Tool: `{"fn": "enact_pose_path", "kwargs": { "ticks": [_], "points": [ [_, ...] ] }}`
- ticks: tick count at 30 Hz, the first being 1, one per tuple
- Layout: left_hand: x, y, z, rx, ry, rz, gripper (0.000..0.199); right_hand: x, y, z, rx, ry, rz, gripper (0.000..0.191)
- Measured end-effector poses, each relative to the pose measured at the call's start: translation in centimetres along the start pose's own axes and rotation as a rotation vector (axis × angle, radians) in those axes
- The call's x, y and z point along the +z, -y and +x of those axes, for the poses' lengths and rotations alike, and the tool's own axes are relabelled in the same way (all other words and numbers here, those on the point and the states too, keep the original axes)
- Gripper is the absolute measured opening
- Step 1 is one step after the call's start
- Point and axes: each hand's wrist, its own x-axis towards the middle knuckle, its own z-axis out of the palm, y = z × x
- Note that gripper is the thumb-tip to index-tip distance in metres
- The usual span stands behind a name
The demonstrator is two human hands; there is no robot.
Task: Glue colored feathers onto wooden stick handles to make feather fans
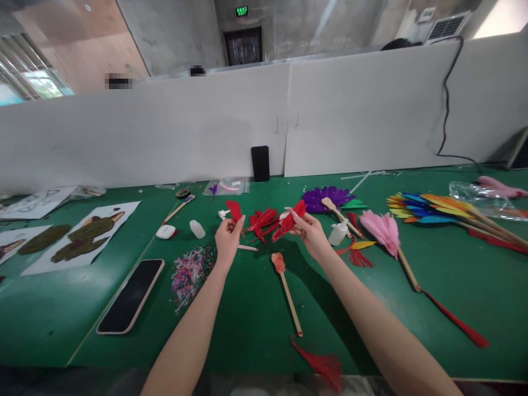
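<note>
Between the fingers of my left hand (228, 242) a red feather (234, 210) is pinched upright. My right hand (309, 232) closes on more red feathers (284, 225), with something whitish beside them that I cannot make out. A small pile of red feathers (264, 220) lies on the green table between both hands. Below it rests a wooden fan handle (290, 297) with an orange-red smeared head and a red tassel (324, 367). One small white bottle (197, 229) stands left of my left hand, and another white bottle (339, 234) is beside my right wrist.
Purple (330, 199), pink (381, 234) and multicoloured feather fans (437, 208) lie to the right. At left are a phone (132, 297), colourful scraps (192, 275) and moss-like pictures (86, 236). A white partition (165, 132) rises behind, a dark phone (260, 163) leaning on it.
</note>
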Motion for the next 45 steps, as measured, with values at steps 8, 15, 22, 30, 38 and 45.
{"fn": "enact_pose_path", "kwargs": {
  "ticks": [8, 15, 22, 30, 38, 45],
  "points": [
    [1.5, -1.0, -2.5, 0.254, 0.286, 0.133, 0.029, 0.9, 0.2, -0.4, 0.055, 0.135, -0.009, 0.041],
    [2.8, -2.0, -4.4, 0.253, 0.524, 0.152, 0.025, 0.9, -1.0, -0.2, 0.067, 0.022, -0.145, 0.038],
    [2.6, -1.4, -3.6, 0.182, 0.385, 0.127, 0.031, 1.1, -1.3, 0.0, 0.024, -0.037, -0.233, 0.042],
    [2.6, -0.9, -3.8, 0.124, 0.23, 0.073, 0.033, 1.8, -1.2, -0.4, -0.024, -0.031, -0.268, 0.042],
    [2.1, -0.7, -2.8, 0.027, 0.184, -0.036, 0.04, 2.1, -1.2, -0.7, -0.021, -0.007, -0.269, 0.042],
    [2.4, -1.4, -3.4, -0.071, 0.451, -0.079, 0.039, 2.0, -0.9, -0.7, -0.036, -0.008, -0.296, 0.039]
  ]
}}
